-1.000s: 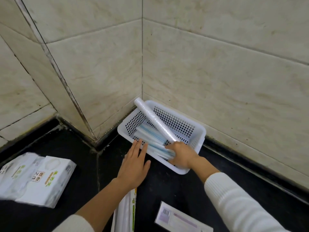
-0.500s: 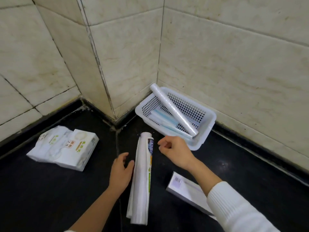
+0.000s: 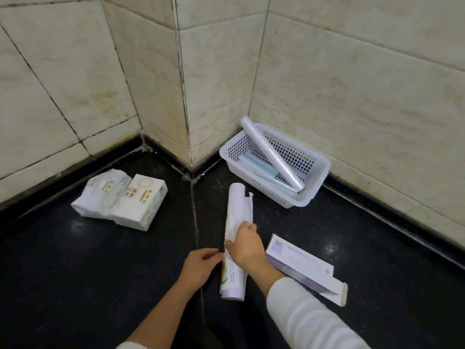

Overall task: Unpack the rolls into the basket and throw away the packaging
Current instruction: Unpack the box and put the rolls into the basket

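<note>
White tissue packs (image 3: 120, 199) lie far left on the black floor (image 3: 75, 273), apart from the work. Next, the left hand (image 3: 200, 269), fingers curled, grip empty, touches the wrapped roll (image 3: 235, 248). Its long axis runs away from the person toward the basket (image 3: 314, 167). The right hand (image 3: 245, 244) clasps its middle. Rightward lies an opened box (image 3: 305, 270); open floor separates roll and basket.

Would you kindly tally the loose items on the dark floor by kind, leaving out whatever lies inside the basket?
White perforated plastic basket: 1
White wrapped roll pack under the right hand: 1
Pale purple open cardboard box: 1
White tissue packs: 2, as far as I can tell
Total: 5
</note>
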